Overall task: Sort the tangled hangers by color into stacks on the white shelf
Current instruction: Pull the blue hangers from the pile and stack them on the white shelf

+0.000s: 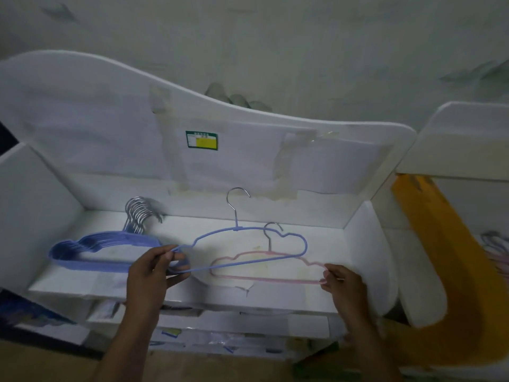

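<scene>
A stack of several blue cloud-shaped hangers [91, 250] lies on the left of the white shelf [289, 304]. My left hand [154, 274] pinches the left end of a single blue hanger [248, 230], which is lifted above the shelf with its metal hook pointing toward the back panel. A pink hanger [264, 278] lies flat on the right half of the shelf, partly under the blue one. My right hand [341, 282] pinches the pink hanger's right end.
The shelf has a tall curved white back panel [248, 150] with a green and yellow label [202, 140] and white side walls. An orange slide-like piece [446, 257] stands to the right. More hangers [495, 249] show blurred at the far right edge.
</scene>
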A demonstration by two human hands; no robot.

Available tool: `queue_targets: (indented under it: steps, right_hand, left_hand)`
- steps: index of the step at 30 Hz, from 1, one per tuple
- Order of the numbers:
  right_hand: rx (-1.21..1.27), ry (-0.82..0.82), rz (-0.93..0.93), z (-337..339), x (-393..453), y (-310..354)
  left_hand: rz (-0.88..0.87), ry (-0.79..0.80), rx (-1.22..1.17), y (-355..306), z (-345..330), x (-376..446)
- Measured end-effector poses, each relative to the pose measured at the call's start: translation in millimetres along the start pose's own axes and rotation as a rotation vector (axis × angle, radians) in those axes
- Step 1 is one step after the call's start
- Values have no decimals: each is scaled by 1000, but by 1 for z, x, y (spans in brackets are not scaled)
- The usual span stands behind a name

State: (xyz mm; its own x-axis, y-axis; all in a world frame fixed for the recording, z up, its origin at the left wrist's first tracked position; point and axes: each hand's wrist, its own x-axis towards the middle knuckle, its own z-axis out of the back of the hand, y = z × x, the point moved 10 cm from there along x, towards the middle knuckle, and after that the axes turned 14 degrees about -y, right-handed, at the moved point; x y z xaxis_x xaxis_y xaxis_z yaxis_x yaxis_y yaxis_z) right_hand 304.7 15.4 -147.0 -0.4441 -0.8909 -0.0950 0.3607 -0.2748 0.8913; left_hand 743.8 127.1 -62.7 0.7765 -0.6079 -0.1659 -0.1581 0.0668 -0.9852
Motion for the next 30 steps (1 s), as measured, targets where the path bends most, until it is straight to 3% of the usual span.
queue_targets:
  steps: [3, 6, 20, 30]
  right_hand:
    - [-247, -31, 197, 5, -7, 17]
    - [-316, -4, 239, 6, -13, 27]
    - [80, 103, 318, 42, -68, 76]
    - [146, 198, 339, 6, -116, 93]
  left_hand:
    - [10, 22, 16, 3, 0, 5]
    - [7, 38, 30, 4, 1, 8]
    - [-64, 45, -3, -28, 38, -42]
    - [-95, -61, 51, -39, 120, -42]
